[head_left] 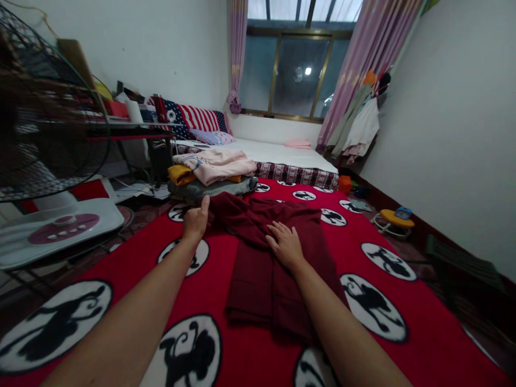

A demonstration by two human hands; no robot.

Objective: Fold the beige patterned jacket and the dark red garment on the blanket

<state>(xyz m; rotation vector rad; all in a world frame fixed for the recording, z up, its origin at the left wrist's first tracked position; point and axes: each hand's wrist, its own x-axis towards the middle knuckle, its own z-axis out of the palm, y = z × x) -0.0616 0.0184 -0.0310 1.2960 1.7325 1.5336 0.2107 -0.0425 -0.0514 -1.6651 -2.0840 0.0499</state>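
A dark maroon garment (253, 285) lies partly folded on a red blanket (217, 301) printed with black-and-white ovals; its exact kind is hard to make out. One sleeve-like end stretches to the left, where my left hand (196, 220) grips it with fingers curled and thumb up. My right hand (286, 244) rests flat on the middle of the cloth, fingers spread. Just beyond my left hand sits a stack of folded clothes, with a pale pink garment (217, 164) on top, a mustard one (181, 174) under it and a grey one (209, 188) lowest.
An electric fan (52, 107) with a white base stands close at the left, beside a cluttered desk (137, 129). A bed (258, 149) lies under the window (302, 70). At right are hanging clothes (360, 129), a yellow stool (395, 219) and a dark chair (463, 258).
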